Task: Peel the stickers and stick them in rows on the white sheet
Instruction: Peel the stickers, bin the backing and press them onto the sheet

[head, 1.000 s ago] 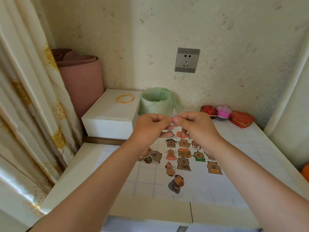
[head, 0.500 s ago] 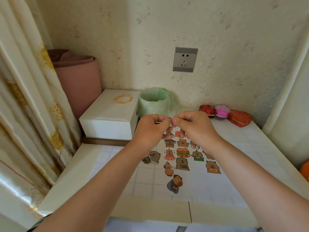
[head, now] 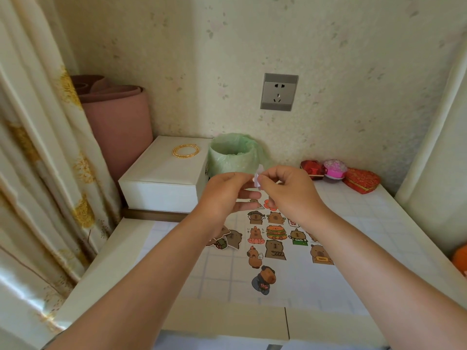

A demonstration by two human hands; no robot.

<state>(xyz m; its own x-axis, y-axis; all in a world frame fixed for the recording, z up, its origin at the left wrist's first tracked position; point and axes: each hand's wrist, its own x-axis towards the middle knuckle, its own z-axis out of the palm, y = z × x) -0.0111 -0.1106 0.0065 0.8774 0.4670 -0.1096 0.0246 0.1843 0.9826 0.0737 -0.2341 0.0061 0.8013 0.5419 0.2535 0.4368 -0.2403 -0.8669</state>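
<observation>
Left hand and right hand have the grip clamped on one small pale sticker, seemingly backing side showing, held above the far end of the white sheet on the worktop.

brown stickers; green bin liner

Soft, warm daylight, even across the scene. The curtain glows, with a bright sheen on its lower folds. Right of it, the counter looks washed pale. Wide-angle bending bows the curtain; edges run soft.
</observation>
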